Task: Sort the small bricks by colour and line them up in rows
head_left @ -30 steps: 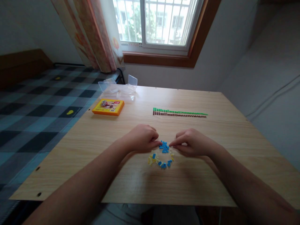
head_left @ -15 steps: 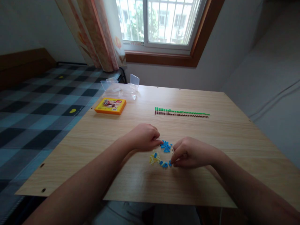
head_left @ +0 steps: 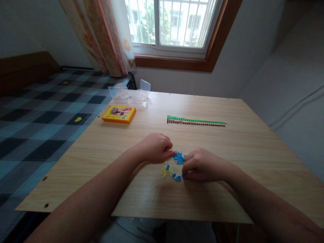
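A loose heap of small blue toy-brick pieces [head_left: 179, 157] lies on the wooden table between my hands. My left hand [head_left: 158, 148] is closed at its left side, with a fingertip touching the heap's edge; no piece shows in those fingers. Closer to me is a scatter of pale yellow pieces [head_left: 165, 171], with a few blue pieces [head_left: 177, 177] lying among and beside them. My right hand [head_left: 198, 165] is closed in a pinch low over the table, at the right end of these. A bit of blue shows at its fingertips; the rest is hidden by the fingers.
Farther back, a row of green pieces [head_left: 194, 120] runs above a row of dark brown pieces [head_left: 194, 124]. A yellow-orange box [head_left: 118, 114] lies at the back left, before an open clear plastic case [head_left: 130, 98]. A bed with a checked cover [head_left: 50, 114] adjoins the table.
My right hand has shifted slightly left, covering the blue piece that showed at its fingertips and the pale pieces beside it. My left hand has stayed in place.
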Demonstrator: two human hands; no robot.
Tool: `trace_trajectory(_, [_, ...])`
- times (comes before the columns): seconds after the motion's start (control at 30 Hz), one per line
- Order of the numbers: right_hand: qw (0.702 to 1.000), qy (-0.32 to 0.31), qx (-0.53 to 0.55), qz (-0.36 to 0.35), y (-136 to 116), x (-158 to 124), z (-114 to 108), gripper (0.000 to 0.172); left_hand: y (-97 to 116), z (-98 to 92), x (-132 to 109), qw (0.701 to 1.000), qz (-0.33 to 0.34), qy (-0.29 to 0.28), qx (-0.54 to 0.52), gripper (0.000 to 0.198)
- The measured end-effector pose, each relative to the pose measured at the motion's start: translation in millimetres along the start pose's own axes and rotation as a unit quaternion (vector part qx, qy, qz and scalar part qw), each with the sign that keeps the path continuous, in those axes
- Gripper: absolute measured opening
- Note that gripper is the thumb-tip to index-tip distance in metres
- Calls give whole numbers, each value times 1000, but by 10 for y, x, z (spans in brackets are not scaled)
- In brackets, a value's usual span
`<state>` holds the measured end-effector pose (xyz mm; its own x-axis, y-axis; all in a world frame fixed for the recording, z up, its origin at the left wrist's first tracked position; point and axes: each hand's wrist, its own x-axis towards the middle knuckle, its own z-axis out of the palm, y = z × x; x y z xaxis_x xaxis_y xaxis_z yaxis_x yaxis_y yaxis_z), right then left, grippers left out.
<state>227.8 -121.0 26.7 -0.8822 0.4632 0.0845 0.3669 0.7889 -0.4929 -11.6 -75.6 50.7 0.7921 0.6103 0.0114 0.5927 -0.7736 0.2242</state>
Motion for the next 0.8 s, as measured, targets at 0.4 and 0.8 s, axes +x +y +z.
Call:
trace_trajectory(0.4, [997, 70, -21, 38, 19, -36, -149, 16, 39, -8, 4, 1000, 19, -11, 7, 33])
trace_trajectory(0.8, [999, -10, -3, 48, 28, -78, -280, 20, 212, 95, 63, 998, 56, -34, 0, 32])
